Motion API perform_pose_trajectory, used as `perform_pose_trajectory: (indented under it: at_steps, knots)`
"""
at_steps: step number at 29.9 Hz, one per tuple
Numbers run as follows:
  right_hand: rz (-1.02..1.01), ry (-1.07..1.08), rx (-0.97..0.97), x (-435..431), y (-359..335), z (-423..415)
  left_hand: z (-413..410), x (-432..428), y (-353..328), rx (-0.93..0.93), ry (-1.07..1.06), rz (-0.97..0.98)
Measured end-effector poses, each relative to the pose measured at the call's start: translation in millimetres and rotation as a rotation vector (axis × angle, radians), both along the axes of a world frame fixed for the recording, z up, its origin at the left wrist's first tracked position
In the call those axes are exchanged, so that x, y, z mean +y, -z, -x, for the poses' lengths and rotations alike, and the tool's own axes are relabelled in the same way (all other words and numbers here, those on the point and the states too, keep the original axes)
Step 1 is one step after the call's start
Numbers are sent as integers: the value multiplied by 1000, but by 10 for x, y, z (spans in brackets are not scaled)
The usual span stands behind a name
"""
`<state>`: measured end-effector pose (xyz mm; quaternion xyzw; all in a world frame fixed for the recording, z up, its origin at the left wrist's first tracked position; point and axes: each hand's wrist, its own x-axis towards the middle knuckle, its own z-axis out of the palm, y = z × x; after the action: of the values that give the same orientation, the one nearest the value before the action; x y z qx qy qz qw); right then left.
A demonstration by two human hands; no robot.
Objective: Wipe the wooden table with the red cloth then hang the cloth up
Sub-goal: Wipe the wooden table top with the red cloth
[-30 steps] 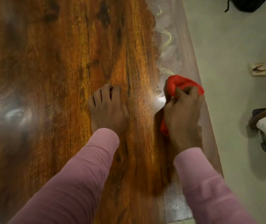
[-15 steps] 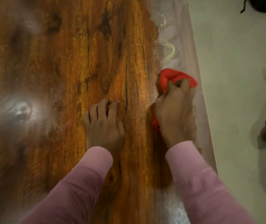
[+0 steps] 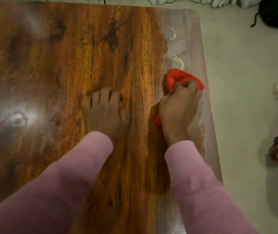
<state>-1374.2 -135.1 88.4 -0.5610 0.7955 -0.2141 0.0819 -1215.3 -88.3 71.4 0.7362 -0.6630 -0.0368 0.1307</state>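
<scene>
Wiping step underway: right hand [image 3: 178, 110] fingers curl round the bunched red cloth [image 3: 183, 78], pressing it near the table [image 3: 67, 48] right edge. Left hand [image 3: 106, 114] rests flat, fingers spread, holding nothing. Next: probably wipe the hazy right-edge strip; hanging not yet done.

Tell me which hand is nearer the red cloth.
Right. The right hand grips the red cloth; the left hand rests on the wooden table, apart from the cloth, on its left.

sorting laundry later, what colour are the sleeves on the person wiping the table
Pink, both sleeves, plain with no pattern, clearest in the head view.
</scene>
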Motion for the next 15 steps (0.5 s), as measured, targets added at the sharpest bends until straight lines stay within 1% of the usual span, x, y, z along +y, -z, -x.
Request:
perform_pose_trajectory:
  at_steps: [1,3,5,6,7,8,10,12,14,15]
  knots:
    - [9,-62,9,24,18,-94,25,-168,6,0,3,-5]
    - [24,-253,36,118,56,-229,105,-479,24,-10,13,-23]
    - [28,-419,56,124,72,-185,181,-752,32,-25,25,-23]
    - [21,-450,60,82,66,-93,199,-853,45,-38,33,-14]
    - [11,-424,63,0,63,32,203,-947,61,-50,45,-3]
    - [4,-342,68,-108,66,176,196,-1017,79,-53,51,5]
    - [-9,-105,82,-384,50,425,180,-1079,108,-26,47,22]
    - [-6,35,78,-584,36,463,185,-1083,126,4,39,34]
    - [8,32,66,-640,46,296,204,-1070,127,4,38,25]
    - [19,-12,50,-632,50,175,213,-1064,125,-4,37,15]
